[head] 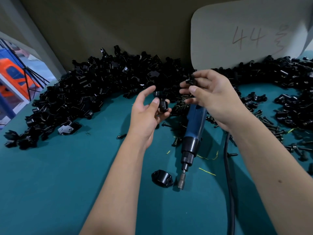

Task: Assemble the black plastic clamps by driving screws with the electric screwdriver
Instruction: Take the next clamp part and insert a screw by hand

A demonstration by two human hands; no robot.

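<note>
two hands, two clamp parts above a teal bench

a person's left hand (147, 114) holds a black clamp piece (163, 105) between thumb and curled fingers, raised above the teal table (67, 184) near the centre of the view. at about two o'clock from it, and just apart, the right hand (210, 97) pinches a second small black part (192, 80) at its fingertips, thumb pressed in from below; what exactly that part is cannot be told.

the blue electric screwdriver (193, 133) lies on the table beneath the right hand, its bit end pointing toward six o'clock. its dark cable (227, 167) runs off toward six o'clock beside the right forearm. a single clamp half (162, 178) sits on the cloth at nine o'clock from the bit tip, just beside it.

a long heap of black clamp parts (94, 85) curves across the far side of the table from nine o'clock round to three o'clock. loose dark screws (271, 124) are scattered at about three o'clock, under and past the right wrist, with a few strays near the screwdriver. a pale board marked "44" (245, 36) leans at one o'clock behind the heap.
</note>
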